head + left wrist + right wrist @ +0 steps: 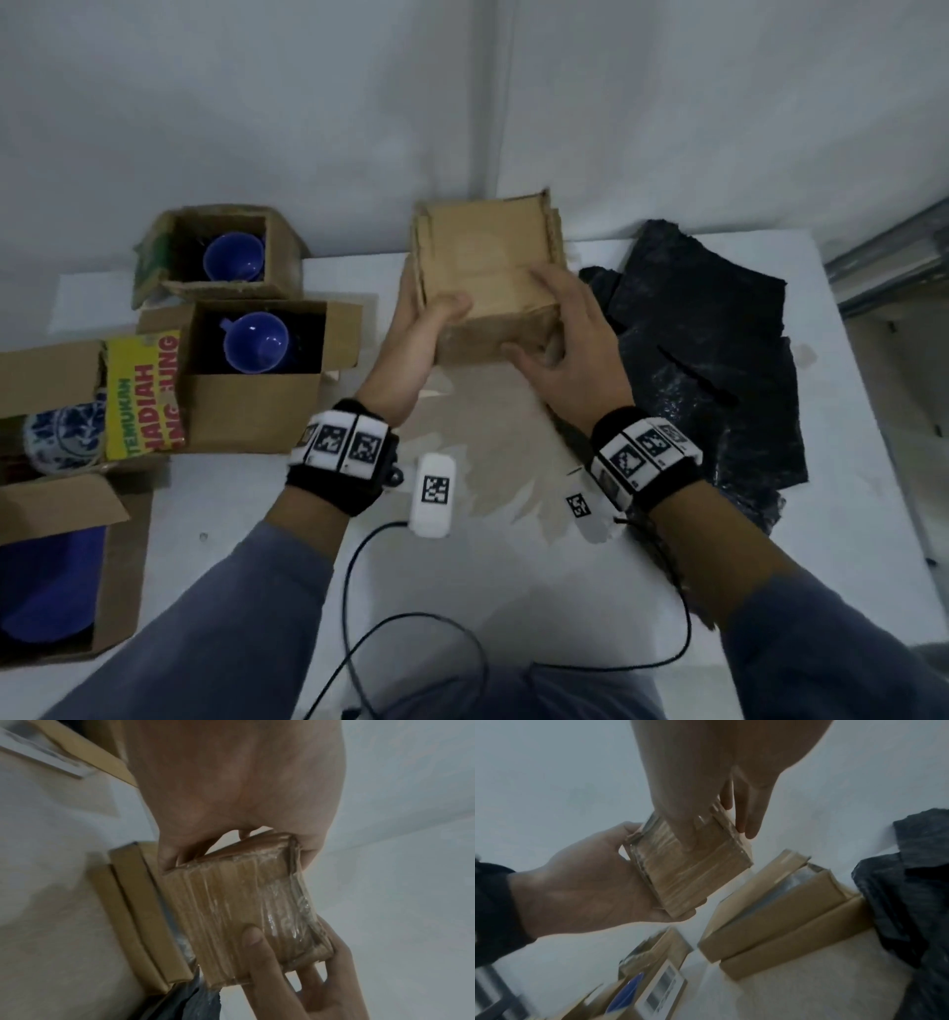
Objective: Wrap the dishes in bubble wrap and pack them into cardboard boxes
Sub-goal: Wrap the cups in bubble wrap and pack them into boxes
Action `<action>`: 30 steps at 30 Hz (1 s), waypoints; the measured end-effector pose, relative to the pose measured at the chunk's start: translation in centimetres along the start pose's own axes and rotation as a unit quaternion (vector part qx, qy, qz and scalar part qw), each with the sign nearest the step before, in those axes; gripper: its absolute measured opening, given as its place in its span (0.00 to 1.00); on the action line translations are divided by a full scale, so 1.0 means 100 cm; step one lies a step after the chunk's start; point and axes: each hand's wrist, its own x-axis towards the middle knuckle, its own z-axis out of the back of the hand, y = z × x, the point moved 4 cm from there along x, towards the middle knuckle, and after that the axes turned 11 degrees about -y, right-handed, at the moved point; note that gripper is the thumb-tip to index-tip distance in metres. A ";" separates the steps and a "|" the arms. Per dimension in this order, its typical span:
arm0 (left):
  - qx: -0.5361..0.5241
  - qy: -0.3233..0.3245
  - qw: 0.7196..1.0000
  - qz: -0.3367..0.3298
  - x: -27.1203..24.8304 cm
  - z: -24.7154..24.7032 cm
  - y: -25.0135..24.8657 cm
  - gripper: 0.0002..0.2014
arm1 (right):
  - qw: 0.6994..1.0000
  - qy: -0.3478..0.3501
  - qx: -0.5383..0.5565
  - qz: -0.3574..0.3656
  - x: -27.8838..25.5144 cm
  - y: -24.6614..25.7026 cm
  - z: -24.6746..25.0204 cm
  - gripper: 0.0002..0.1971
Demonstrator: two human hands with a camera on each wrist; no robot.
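Note:
I hold a small brown cardboard box [488, 303] up over the table with both hands. My left hand [436, 316] grips its left side, thumb on the top. My right hand [557, 321] grips its right near corner, fingers over the top and thumb on the near face. In the left wrist view the box [239, 902] shows a face covered in clear tape, with the left hand [231, 791] above and right-hand fingers [257, 943] below. The right wrist view shows the same box [690, 866] between the right hand [706, 780] and the left hand [590, 888]. Black bubble wrap [708, 370] lies to the right.
Open cardboard boxes stand at the left: two hold blue cups [233, 257] [254, 342], one a blue-patterned plate [64, 437], one something blue [46, 580]. More cardboard pieces [782, 912] lie under the held box. A wall rises behind the white table [257, 514].

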 end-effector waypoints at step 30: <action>0.259 -0.076 0.947 -0.171 0.060 -0.024 0.023 0.16 | 0.968 -0.159 0.007 -0.196 0.014 -0.100 0.011 0.38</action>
